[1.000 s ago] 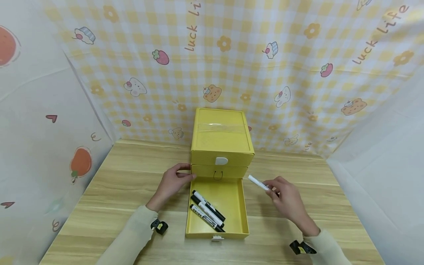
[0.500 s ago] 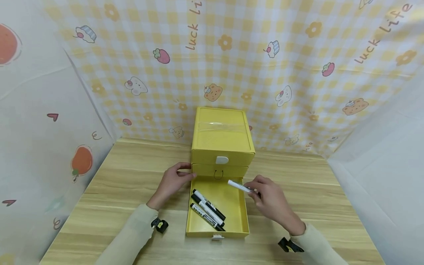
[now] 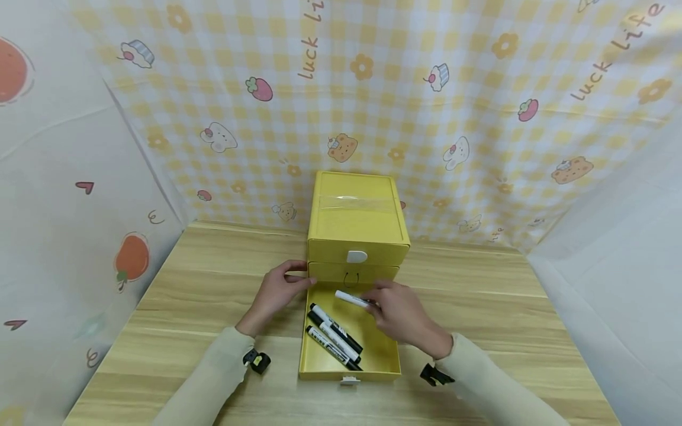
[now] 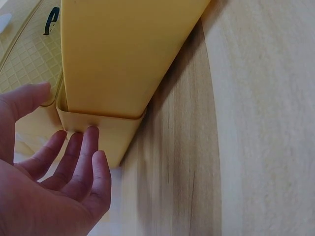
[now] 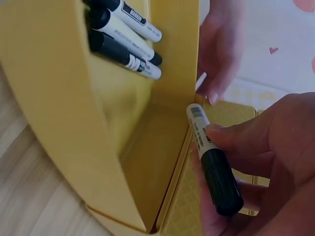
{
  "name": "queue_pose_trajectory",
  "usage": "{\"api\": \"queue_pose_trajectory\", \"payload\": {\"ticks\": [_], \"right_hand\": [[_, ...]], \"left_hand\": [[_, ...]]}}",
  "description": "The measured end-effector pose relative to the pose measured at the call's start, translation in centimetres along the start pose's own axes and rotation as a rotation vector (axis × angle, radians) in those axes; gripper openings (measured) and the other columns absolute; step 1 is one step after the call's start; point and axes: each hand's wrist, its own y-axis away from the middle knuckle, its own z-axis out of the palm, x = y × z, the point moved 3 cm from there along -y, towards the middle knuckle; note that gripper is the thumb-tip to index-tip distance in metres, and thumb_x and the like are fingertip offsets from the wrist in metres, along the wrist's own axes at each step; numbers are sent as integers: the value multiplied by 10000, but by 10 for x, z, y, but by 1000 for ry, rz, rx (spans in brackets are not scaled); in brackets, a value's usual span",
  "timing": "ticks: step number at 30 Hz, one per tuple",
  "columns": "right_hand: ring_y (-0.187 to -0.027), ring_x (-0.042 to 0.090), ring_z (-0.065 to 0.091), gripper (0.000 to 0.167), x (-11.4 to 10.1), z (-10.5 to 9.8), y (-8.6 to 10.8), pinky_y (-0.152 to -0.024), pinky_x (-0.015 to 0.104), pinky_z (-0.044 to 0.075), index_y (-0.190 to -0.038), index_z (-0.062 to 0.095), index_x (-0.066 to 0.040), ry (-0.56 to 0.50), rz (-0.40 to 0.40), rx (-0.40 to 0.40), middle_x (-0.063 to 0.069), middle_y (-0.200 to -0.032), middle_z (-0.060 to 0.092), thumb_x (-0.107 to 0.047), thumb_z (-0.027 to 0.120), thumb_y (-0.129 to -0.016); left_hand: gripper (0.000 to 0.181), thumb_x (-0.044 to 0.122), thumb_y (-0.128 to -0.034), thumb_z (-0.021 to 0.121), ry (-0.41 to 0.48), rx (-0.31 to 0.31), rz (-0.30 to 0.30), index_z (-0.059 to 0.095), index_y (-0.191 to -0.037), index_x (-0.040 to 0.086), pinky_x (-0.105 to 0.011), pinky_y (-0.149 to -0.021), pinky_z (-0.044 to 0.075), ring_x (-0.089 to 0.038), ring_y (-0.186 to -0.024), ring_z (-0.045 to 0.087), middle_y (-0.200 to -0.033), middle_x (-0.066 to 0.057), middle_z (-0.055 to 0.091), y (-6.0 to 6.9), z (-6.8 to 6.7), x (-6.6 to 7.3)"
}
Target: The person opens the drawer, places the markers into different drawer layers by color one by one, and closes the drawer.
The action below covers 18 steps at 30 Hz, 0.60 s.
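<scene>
A small yellow drawer cabinet [image 3: 358,222] stands on the table with its bottom drawer [image 3: 379,355] pulled out. Three black-and-white markers [image 3: 334,336] lie slanted along the drawer's left side. Over the drawer, my right hand [image 3: 404,312] pinches another marker [image 3: 350,299], its white end pointing left. The right wrist view shows that marker's black cap [image 5: 221,184] towards the palm. My left hand [image 3: 277,293] rests at the cabinet's left front corner. In the left wrist view, the left fingertips [image 4: 91,132] touch the yellow side wall, and the thumb lies by the front.
The upper drawers are closed; the top one has a white tab [image 3: 357,257], the middle one a dark loop [image 3: 351,280]. A wood-grain table [image 3: 224,278] extends to both sides. A checked cloth [image 3: 362,106] hangs behind the cabinet.
My right hand has moved left with the marker, from beside the cabinet to over the pulled-out drawer. The left hand and the markers in the drawer have stayed in place.
</scene>
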Motion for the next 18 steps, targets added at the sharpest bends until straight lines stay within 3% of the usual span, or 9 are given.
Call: {"api": "queue_pose_trajectory", "payload": {"ticks": [8, 14, 18], "right_hand": [[-660, 105, 504, 120, -10, 13, -18, -570, 285, 463, -939, 845, -47, -7, 10, -173, 16, -811, 663, 20, 746, -946], [-622, 114, 463, 152, -17, 22, -28, -535, 283, 415, -856, 819, -61, -22, 56, -307, -14, -738, 597, 15, 747, -966], [-568, 94, 443, 192, -19, 29, -32, -503, 278, 400, -804, 802, -83, -28, 64, -343, -44, -663, 564, 3, 762, -971]], "left_hand": [[518, 244, -1005, 839, 0, 1, 4, 670, -1431, 2, -457, -940, 619, -329, -1169, 757, -1413, -181, 703, 0, 0, 0], [515, 242, -1011, 835, 5, -2, 7, 668, -1434, 1, -468, -947, 617, -330, -1174, 756, -1416, -184, 701, 1, -1, 0], [514, 246, -1012, 834, 8, -2, 5, 668, -1433, 1, -464, -944, 618, -330, -1177, 755, -1416, -184, 701, 1, -1, 1]]}}
